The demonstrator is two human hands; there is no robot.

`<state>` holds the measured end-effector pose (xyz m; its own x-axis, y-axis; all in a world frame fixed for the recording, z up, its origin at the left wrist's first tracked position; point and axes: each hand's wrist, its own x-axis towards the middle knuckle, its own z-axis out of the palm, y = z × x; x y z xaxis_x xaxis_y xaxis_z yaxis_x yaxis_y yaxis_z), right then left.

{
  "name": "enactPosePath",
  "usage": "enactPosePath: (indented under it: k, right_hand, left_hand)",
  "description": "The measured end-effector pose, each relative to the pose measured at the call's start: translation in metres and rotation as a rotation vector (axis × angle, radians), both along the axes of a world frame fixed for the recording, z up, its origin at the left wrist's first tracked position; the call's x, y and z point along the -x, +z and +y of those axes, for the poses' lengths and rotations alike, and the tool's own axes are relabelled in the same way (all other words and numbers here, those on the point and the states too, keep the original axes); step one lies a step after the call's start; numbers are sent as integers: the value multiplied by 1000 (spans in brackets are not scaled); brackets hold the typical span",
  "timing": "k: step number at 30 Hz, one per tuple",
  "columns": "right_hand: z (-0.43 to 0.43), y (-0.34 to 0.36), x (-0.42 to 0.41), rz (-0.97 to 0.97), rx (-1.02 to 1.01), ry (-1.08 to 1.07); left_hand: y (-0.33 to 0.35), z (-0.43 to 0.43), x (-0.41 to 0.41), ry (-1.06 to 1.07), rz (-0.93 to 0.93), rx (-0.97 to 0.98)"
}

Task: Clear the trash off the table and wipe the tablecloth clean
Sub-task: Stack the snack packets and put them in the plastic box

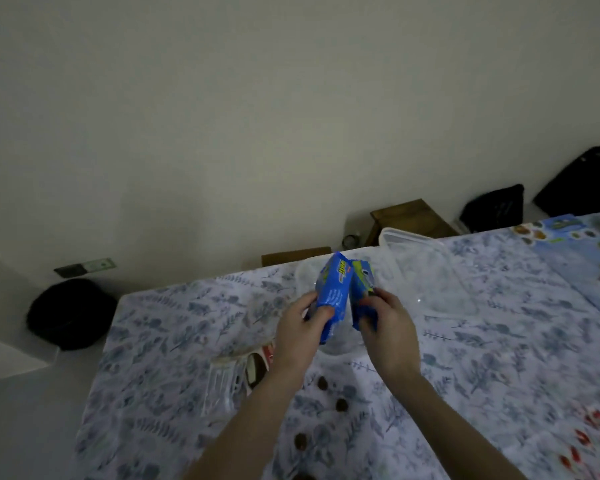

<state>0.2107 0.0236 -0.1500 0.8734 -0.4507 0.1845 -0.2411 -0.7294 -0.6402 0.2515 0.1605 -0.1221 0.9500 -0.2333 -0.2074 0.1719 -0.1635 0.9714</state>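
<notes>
Brown lumps [301, 441], wrapper [229, 379], clear tub [437, 289] around packets [333, 299]

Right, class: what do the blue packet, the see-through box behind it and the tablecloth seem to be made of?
Blue packet: probably thin plastic film, bright glossy print, creased where gripped. See-through box: clear rigid plastic, small glints. Tablecloth: matt leaf-printed fabric or vinyl; the dim light leaves that open.

The tablecloth [499, 341] is white, printed all over with blue-grey leafy sprigs. One snack packet [333, 299] is bright blue with white print and a yellow-green logo. The second packet [362, 278] beside it is blue and green. Small brown lumps [342, 405] dot the cloth. A red-and-white wrapper [257, 365] carries a dark oval. The bin bag [70, 313] is black.
</notes>
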Motion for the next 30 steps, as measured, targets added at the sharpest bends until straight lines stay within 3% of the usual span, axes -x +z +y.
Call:
enactPosePath:
  k: [3,5,8,14,20,24,27,30]
  right_hand:
    - [-18,-22,-12,102,157,57]
    - [-25,-36,-13,146,233,80]
    - [-35,-54,-5,231,334,163]
    - [-44,-62,17,324,479,240]
    - [-35,-43,19,308,405,286]
    - [-9,-33,17,155,323,327]
    - [30,-21,14,47,282,518]
    - [81,-23,5,74,288,793]
  left_hand:
    - [-17,-32,-5,-12,-208,-206]
    - [-30,-44,-6,-27,-347,-452]
    - [-46,-52,-3,-116,-439,-762]
    - [-72,-45,1,-450,-550,-1155]
    - [-58,-31,-1,-460,-635,-973]
    - [-49,19,9,-217,-739,-802]
    - [-57,72,10,194,-559,-668]
    - [-81,118,5,281,-388,-745]
